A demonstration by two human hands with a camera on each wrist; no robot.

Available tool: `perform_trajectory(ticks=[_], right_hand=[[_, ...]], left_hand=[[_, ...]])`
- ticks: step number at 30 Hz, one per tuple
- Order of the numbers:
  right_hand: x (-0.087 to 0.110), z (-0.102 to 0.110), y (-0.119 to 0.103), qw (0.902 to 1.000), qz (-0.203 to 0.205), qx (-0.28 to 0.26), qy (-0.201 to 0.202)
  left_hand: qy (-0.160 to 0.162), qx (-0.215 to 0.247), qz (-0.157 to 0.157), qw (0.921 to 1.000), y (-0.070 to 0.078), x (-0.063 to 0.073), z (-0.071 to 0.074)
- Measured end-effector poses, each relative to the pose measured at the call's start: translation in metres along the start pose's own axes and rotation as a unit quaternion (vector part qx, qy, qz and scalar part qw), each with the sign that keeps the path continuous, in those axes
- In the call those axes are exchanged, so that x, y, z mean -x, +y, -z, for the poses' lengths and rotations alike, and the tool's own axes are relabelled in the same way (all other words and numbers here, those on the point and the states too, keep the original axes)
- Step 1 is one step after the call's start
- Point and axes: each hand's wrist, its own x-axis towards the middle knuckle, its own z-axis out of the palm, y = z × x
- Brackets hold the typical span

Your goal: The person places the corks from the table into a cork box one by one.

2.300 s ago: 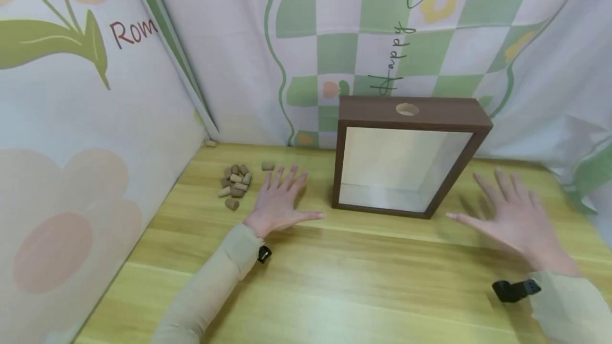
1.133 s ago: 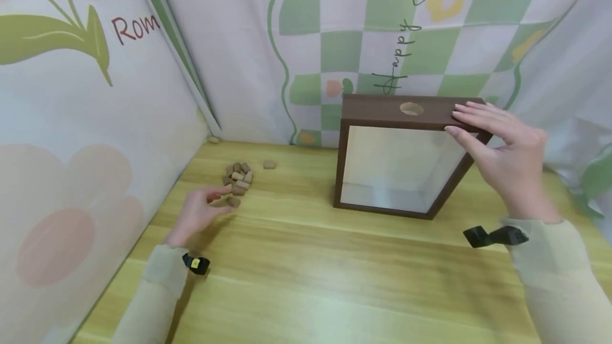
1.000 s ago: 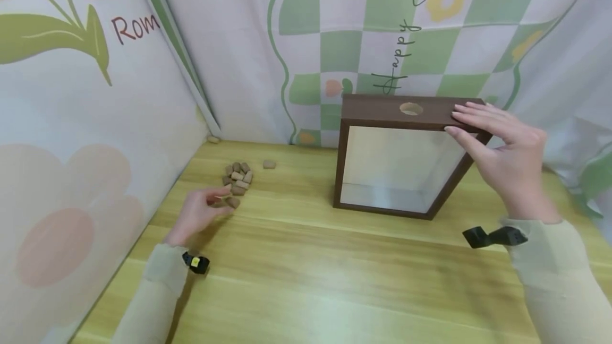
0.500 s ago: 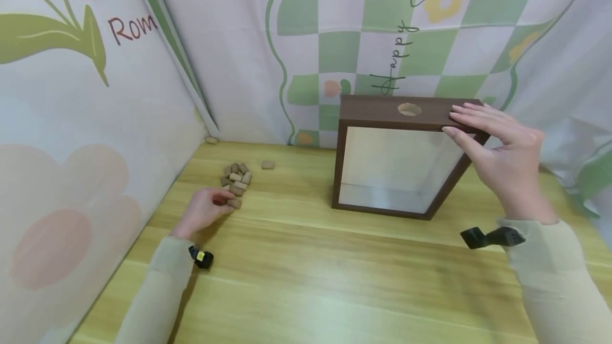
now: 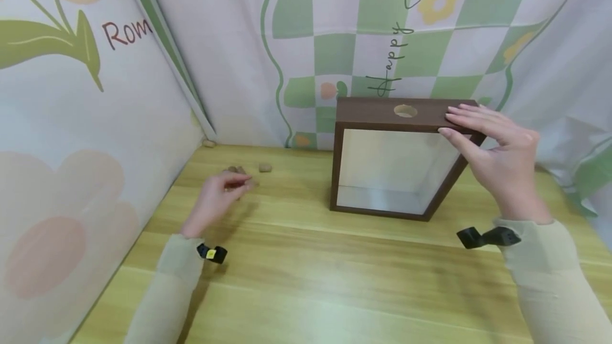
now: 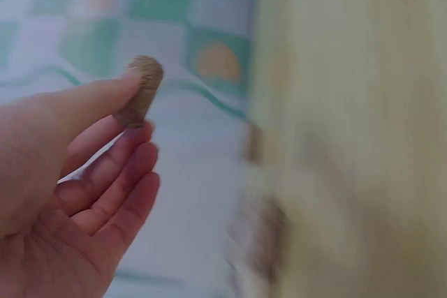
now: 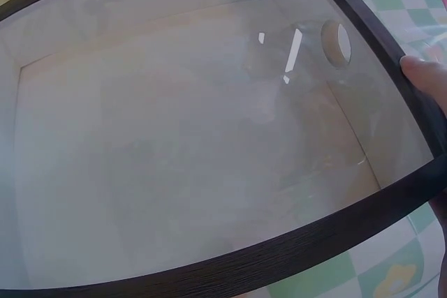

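Lifted clear of the desk (image 5: 334,269) since half a second ago, one cork (image 6: 147,88) is pinched by the left hand (image 5: 216,199). Only the left wrist view shows it plainly, long axis steep, upper end leaning right. Two stray corks (image 5: 265,167) lie apart; fingers hide the pile's (image 5: 232,169) count. One box (image 5: 368,112) stands upright, its top right corner gripped by the right hand (image 5: 503,155).

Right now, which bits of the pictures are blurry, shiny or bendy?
Left wrist view: the tabletop is smeared, while the cork in the left hand is sharper. Head view: pale glare on the tabletop's near part. Right wrist view: white glints on the box's clear front, and its dark frame looks bowed.
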Motion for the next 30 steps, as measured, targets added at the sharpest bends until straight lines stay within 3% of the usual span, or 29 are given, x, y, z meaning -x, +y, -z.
perform_trajectory(ticks=[4,10,16,19,22,25,30], right_hand=[[0.000,0.001,-0.002,1.0000,0.005,-0.001,-0.001],[0.001,0.002,0.008,0.9997,0.022,0.009,0.000],[0.001,0.002,0.020,0.9990,0.042,0.017,0.003],[0.001,0.002,0.023,0.9984,0.051,0.023,0.002],[0.001,0.002,0.024,0.9981,0.056,0.024,0.008],[0.001,0.001,0.024,0.9978,0.060,0.025,0.011],[0.002,0.001,0.024,0.9977,0.060,0.028,0.014]], left_hand=[[0.045,0.013,-0.034,0.9983,0.037,-0.015,-0.002],[0.095,0.082,-0.068,0.9897,0.092,-0.036,-0.004],[0.082,0.134,-0.090,0.9835,0.136,-0.053,-0.005],[0.081,0.137,-0.137,0.9777,0.154,-0.064,-0.009],[0.081,0.136,-0.201,0.9667,0.170,-0.079,-0.013],[0.080,0.138,-0.241,0.9573,0.186,-0.093,-0.020],[0.050,0.145,-0.245,0.9573,0.217,-0.109,-0.032]])
